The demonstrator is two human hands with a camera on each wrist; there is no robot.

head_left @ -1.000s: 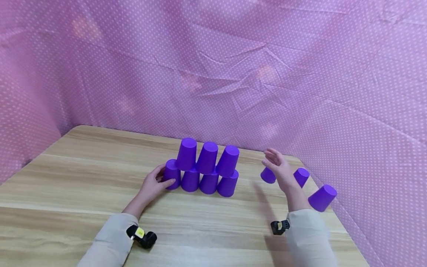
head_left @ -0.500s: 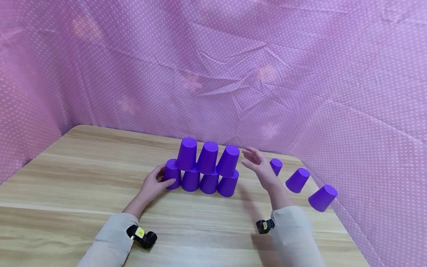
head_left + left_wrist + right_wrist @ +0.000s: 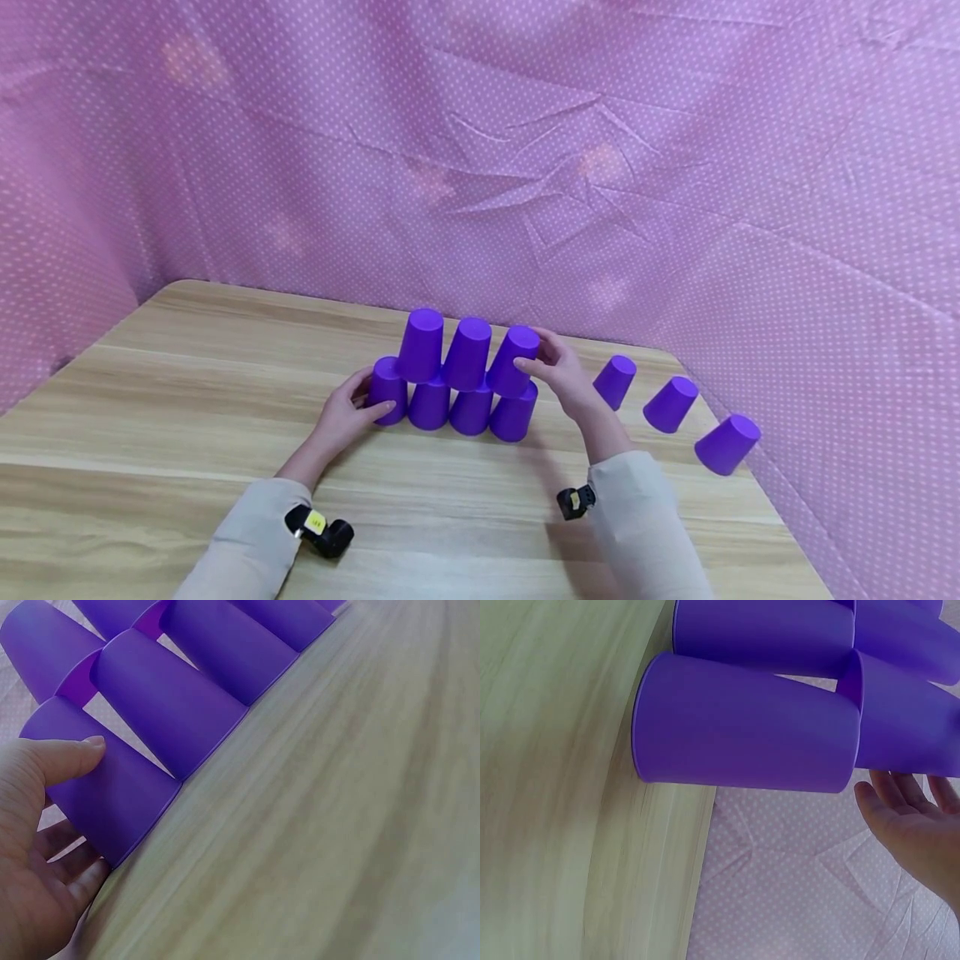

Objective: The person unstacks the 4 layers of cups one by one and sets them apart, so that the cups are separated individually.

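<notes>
Upside-down purple plastic cups stand in two rows, with three on top of a lower row of several. My left hand holds the leftmost lower cup; in the left wrist view its thumb lies across the front of that cup, the other fingers behind. At the other end my right hand is around the right upper cup, thumb in front and fingers at its far side. In the right wrist view, the fingers of the right hand are at the side of this upper cup; the thumb is out of frame.
Three more upside-down cups, a far one, a middle one and a near one, stand apart along the right side of the wooden table. Pink dotted cloth hangs behind and around the table.
My right hand has moved left from the separate cups to the right upper cup and now has its thumb and fingers around it. The left hand stays on its cup.
</notes>
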